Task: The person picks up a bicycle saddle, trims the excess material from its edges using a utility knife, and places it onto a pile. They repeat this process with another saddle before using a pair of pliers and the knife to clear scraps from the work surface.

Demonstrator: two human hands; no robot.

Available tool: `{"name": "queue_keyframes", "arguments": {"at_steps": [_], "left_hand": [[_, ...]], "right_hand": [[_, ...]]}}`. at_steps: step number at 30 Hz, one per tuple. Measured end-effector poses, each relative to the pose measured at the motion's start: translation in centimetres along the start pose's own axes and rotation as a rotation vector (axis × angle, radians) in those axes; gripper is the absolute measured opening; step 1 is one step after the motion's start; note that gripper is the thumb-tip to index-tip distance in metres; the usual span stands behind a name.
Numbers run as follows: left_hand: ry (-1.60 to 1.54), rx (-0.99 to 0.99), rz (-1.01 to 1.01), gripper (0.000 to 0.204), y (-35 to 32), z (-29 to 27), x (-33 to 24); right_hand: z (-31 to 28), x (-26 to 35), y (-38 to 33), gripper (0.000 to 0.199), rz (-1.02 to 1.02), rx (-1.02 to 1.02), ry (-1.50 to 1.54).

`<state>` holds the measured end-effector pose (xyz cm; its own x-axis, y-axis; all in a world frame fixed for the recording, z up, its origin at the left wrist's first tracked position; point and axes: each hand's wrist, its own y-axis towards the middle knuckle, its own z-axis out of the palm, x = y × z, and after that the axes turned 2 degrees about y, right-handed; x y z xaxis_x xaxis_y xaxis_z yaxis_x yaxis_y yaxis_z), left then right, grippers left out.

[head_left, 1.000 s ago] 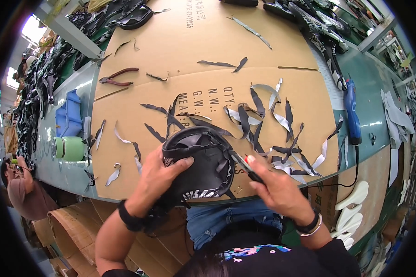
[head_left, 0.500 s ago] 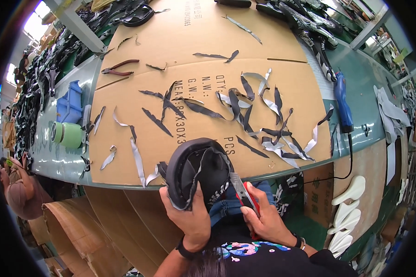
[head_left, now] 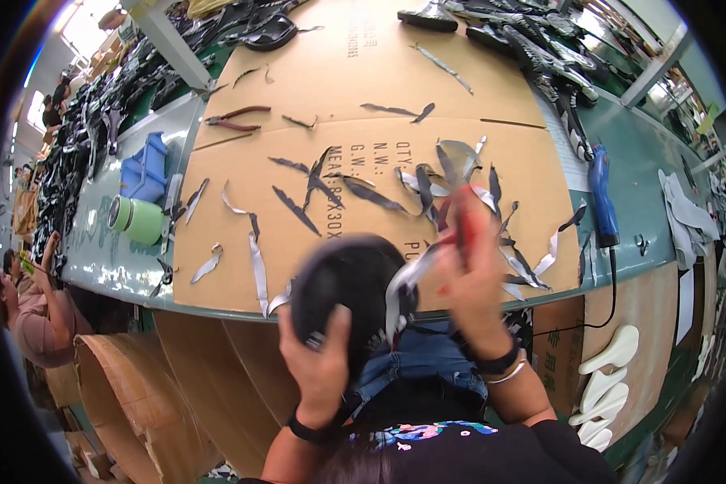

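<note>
A black bicycle saddle (head_left: 351, 282), blurred by motion, is tilted at the near edge of the cardboard. My left hand (head_left: 319, 355) grips it from below left, thumb pressed across its surface. To its right, my right hand (head_left: 477, 290) is raised over the cardboard, closed round a red utility knife (head_left: 465, 222) that is smeared by motion. A pale strip of trim (head_left: 405, 286) runs from the saddle's right side up toward this hand. Whether the fingers pinch the strip as well is too blurred to see.
Black and grey offcut strips (head_left: 423, 189) litter the cardboard sheet (head_left: 298, 250). Pliers (head_left: 238, 118) lie at its left, near a blue bin (head_left: 145, 169) and green tin (head_left: 135, 220). A corded blue tool (head_left: 602, 198) lies right; white saddle shells (head_left: 609, 347) sit below. Another person (head_left: 40, 315) is at far left.
My right hand has swung up and away from the saddle with the knife, and a pale strip now stretches between them. The saddle has turned in my left hand. The whole view shifted slightly.
</note>
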<state>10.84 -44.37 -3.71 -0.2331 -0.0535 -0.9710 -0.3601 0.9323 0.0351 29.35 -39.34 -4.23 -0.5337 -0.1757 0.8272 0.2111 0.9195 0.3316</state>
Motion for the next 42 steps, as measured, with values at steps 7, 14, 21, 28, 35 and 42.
{"name": "queue_keyframes", "arguments": {"at_steps": [7, 14, 21, 28, 35, 42], "left_hand": [[-0.714, -0.008, -0.485, 0.034, 4.7, -1.1, 1.5], [-0.108, 0.098, -0.389, 0.038, 4.9, -3.8, 1.9], [0.587, 0.494, 0.577, 0.068, 10.4, -3.8, 0.8], [0.474, 0.564, 0.566, 0.054, 10.9, -1.8, 2.8], [0.484, 0.516, 0.525, 0.052, 10.8, -1.3, 2.3], [0.480, 0.488, 0.505, 0.050, 11.2, -1.0, 1.7]], "right_hand": [[-9.3, -1.7, 1.6, 0.041, 0.167, -0.105, 0.051], [-12.6, -0.1, -0.3, 0.047, -0.022, 0.166, -0.694], [-5.5, 3.2, 0.9, 0.069, -0.224, 0.416, -0.507], [-1.1, 5.7, 1.9, 0.063, -0.183, 0.517, -0.604], [-0.7, 4.7, 1.2, 0.061, -0.232, 0.657, -0.769], [-3.3, 3.5, -3.1, 0.072, -0.138, 0.730, -0.767]]}}
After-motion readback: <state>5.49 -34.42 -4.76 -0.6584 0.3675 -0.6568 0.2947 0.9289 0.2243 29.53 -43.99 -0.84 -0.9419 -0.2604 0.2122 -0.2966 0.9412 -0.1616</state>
